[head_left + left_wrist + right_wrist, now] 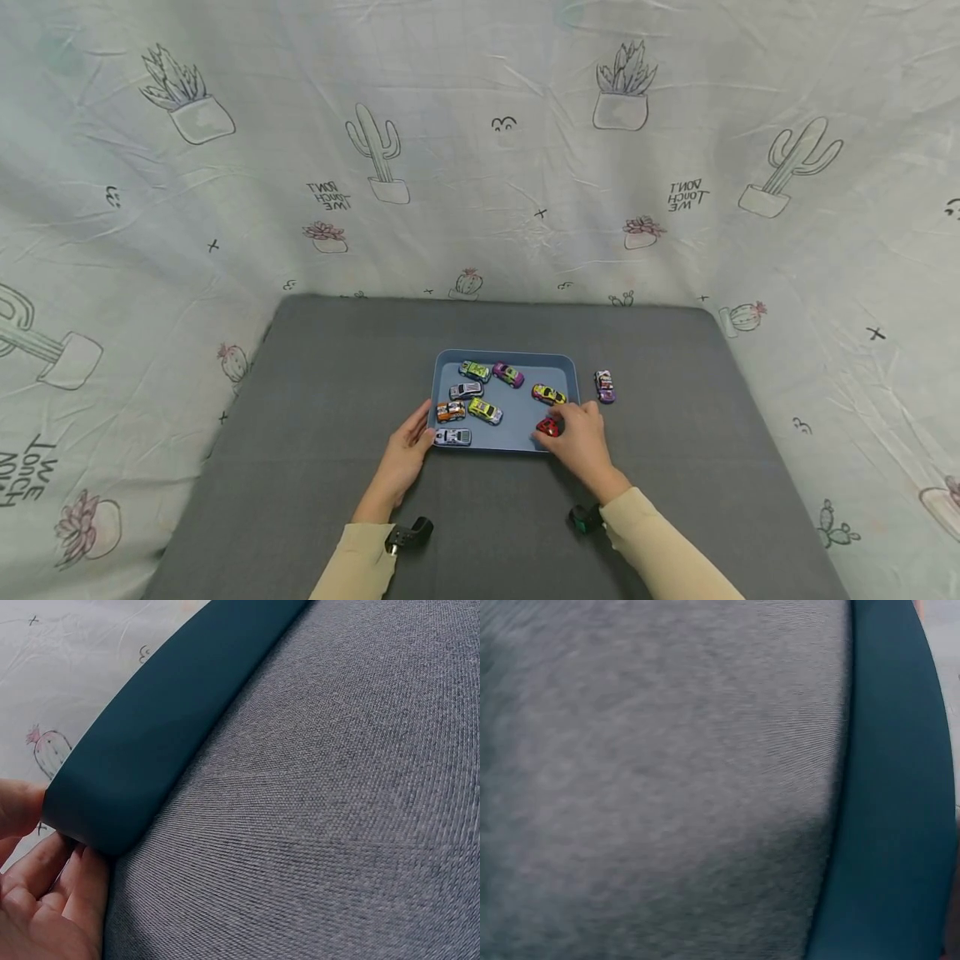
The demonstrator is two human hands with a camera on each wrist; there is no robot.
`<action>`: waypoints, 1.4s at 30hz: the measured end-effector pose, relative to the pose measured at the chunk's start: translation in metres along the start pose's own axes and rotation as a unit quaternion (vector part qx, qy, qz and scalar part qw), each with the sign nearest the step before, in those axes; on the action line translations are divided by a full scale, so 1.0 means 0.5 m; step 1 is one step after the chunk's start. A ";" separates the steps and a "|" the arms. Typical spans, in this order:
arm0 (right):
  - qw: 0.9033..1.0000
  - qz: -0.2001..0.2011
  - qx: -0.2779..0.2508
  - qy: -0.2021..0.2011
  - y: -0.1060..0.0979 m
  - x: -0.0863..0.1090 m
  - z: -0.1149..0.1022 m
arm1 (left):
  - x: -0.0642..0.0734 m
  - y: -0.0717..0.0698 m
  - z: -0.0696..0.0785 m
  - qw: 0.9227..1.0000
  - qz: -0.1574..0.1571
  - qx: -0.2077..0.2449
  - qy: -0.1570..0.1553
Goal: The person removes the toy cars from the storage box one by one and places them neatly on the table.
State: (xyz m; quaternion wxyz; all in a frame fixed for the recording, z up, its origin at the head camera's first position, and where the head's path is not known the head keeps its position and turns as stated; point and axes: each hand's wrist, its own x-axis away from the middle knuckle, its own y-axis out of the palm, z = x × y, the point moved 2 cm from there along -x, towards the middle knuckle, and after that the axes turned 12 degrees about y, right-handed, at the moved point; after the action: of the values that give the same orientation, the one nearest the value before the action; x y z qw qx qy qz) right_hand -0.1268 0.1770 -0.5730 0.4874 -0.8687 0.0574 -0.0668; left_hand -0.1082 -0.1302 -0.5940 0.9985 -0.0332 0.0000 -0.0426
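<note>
A blue tray (517,437) lies on the grey table with several small toy cars inside. My left hand (405,454) grips its front left corner, thumb at the rim; in the left wrist view the fingers (82,885) sit low against the tray wall (150,742). Over the tray's front right, my right hand (581,437) pinches a red toy car (548,427) between thumb and fingers, partly covering it. Just behind it is a yellow and pink car (549,394). The right wrist view catches the tray's outer wall (892,795) but not the pinching fingers.
In the tray's left half are a white car (453,437), an orange car (451,411), a silver car (466,390), a yellow car (485,411), a green car (474,371) and a purple car (508,374). Outside, right of the tray, lies another car (604,387). Printed cloth (465,167) hangs behind.
</note>
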 end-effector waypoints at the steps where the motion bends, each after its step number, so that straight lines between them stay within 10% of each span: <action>1: 1.000 0.001 0.003 0.000 0.000 -0.001 -0.001 | 0.000 0.000 0.001 1.000 0.000 -0.001 0.001; 24: 1.000 0.014 0.013 0.008 0.005 -0.002 -0.004 | 0.004 -0.001 0.004 1.000 0.003 -0.010 -0.009; 42: 0.973 -0.014 -0.213 0.093 -0.041 0.004 -0.002 | 0.005 -0.002 0.007 1.000 0.001 -0.012 -0.015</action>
State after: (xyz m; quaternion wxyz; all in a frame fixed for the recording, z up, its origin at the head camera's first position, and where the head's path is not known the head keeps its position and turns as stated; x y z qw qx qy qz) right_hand -0.1243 0.1866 -0.5550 0.2832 -0.9431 0.1033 -0.1403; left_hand -0.1056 -0.1313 -0.5904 0.9980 -0.0460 -0.0142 -0.0414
